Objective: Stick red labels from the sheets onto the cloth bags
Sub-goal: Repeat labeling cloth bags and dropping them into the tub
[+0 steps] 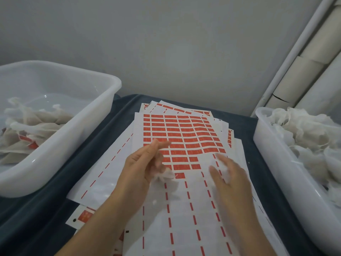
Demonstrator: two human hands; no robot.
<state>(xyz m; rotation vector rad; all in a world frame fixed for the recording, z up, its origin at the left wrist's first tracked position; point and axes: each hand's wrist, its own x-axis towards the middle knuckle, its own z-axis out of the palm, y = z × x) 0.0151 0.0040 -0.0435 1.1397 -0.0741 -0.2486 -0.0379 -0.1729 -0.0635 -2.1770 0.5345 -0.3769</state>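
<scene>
Your left hand [145,163] is raised over the middle of the bench [55,209], fingers curled, and appears to hold a small white cloth bag [166,174] bunched at the fingertips; motion blur prevents me confirming the grip exactly. Your right hand [228,174] hovers flat and relaxed, fingers spread, holding nothing, just above the top label sheet [184,209]; my reading is that it is placed to steady the sheet or peel the next label.

The red labels [184,137] fill the far half of that sheet; the near half is stripped to backing with only red dashes left (a single label [180,175] stands alone at the working row, just beside the bag). Peeling from the near rows keeps your reach short.

The sheets lie fanned in a loose stack down the centre of the bench, corners overhanging one another. The left tub [60,148] at the left edge holds bags, at least some already showing red; the right tub [276,163] at the right edge holds unlabelled ones in a heap; supply and output on opposite sides suits the flow.

Open room is narrow: dark strips of cloth between stack and tubs only; the tub rims stand high, so lift clear when crossing them.
</scene>
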